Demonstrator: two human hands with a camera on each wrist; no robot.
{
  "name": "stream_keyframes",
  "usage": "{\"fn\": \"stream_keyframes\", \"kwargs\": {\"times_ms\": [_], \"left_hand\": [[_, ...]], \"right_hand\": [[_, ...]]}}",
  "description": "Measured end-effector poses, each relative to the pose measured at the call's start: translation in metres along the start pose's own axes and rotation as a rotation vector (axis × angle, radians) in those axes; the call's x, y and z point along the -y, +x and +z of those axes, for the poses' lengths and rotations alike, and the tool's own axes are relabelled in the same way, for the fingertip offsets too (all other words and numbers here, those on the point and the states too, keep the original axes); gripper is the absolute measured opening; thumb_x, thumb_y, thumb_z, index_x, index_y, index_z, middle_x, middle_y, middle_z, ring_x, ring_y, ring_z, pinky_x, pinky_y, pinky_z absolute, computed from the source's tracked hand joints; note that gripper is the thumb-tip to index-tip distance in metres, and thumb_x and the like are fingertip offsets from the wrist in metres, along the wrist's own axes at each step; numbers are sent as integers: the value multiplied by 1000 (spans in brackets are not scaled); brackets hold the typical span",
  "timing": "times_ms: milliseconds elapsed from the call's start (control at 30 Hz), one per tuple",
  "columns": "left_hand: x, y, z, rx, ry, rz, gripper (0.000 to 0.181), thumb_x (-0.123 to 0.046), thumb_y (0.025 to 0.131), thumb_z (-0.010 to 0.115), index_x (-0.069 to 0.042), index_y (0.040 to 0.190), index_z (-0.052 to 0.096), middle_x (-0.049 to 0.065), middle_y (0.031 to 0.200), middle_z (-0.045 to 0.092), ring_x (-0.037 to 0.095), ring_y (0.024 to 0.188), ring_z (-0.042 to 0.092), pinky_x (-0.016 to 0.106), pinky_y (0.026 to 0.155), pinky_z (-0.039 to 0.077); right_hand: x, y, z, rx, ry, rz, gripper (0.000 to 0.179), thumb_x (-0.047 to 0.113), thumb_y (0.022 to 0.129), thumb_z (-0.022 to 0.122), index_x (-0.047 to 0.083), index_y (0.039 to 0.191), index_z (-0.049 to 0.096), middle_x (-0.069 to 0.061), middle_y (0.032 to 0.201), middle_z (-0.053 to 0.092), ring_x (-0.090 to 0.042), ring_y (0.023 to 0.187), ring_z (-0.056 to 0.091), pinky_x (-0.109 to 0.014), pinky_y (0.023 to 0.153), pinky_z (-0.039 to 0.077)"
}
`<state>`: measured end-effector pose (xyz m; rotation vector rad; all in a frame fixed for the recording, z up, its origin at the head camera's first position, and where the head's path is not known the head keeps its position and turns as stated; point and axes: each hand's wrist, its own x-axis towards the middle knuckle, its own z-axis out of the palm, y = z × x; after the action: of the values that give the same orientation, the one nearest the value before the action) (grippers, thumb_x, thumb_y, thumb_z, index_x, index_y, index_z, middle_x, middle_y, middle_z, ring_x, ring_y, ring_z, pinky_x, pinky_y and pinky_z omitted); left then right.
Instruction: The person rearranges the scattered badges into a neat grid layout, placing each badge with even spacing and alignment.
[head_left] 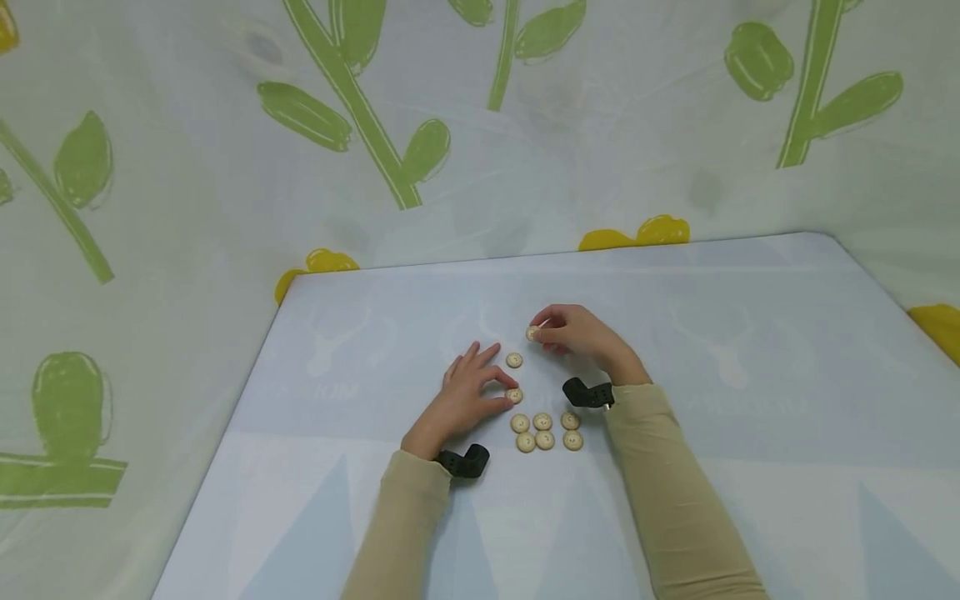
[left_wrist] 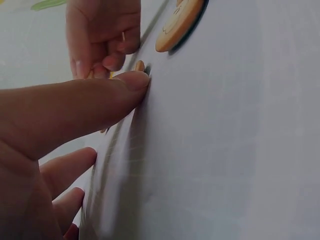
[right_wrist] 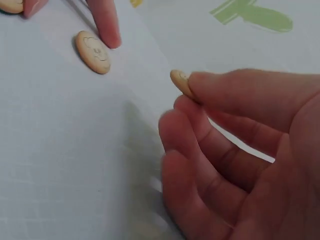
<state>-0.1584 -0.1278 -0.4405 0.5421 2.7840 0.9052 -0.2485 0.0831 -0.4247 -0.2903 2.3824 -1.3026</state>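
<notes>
In the head view, my right hand [head_left: 576, 332] pinches a small round wooden disc [head_left: 532, 333] between thumb and fingers. The right wrist view shows that same disc [right_wrist: 181, 82] held on edge at the thumb tip, with the other fingers curled below. My left hand [head_left: 468, 393] has thumb and index finger on opposite sides of another disc [head_left: 513, 396] at the tabletop; its remaining fingers spread out. Between the two hands lies a flat disc [head_left: 513, 360], its line drawing visible in the right wrist view. The left thumb [left_wrist: 100, 102] mostly hides the pinched disc in the left wrist view.
Several more discs [head_left: 543, 422] lie in two short rows nearer my body, between the forearms. The pale printed tabletop [head_left: 750, 333] ends at a back edge against a white leaf-patterned curtain [head_left: 525, 183]. Black wrist cameras [head_left: 467, 461] sit on both wrists.
</notes>
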Motion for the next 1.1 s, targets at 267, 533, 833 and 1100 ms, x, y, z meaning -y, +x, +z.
{"fn": "stream_keyframes", "kwargs": {"times_ms": [267,533,833,1100], "left_hand": [[1,-1,-3,-3,-6,4,14,-33,79,66,-28,92,64,1,146,23,24,135,1,48,104,1],[0,0,-3,-2,-4,3,14,-34,79,66,-28,92,64,1,146,22,23,135,1,47,104,0],[0,-1,-2,13,-8,-11,14,-34,80,65,-28,92,64,0,146,21,22,135,0,47,104,0],[1,-2,0,3,-13,4,14,-33,79,66,-28,92,64,0,146,22,24,135,1,47,104,0]], "right_hand": [[5,5,7,-36,-35,40,21,27,84,62,15,101,60,-7,82,59,-21,74,53,-29,64,45],[14,4,8,-41,-92,39,22,23,84,61,15,104,59,-6,85,60,-19,74,53,-29,61,45],[20,9,16,-74,-153,6,20,19,85,59,11,103,60,-6,83,62,-17,67,55,-26,56,45],[21,12,22,-126,-160,22,17,18,85,59,13,101,61,-5,80,62,-17,65,55,-27,55,45]]}}
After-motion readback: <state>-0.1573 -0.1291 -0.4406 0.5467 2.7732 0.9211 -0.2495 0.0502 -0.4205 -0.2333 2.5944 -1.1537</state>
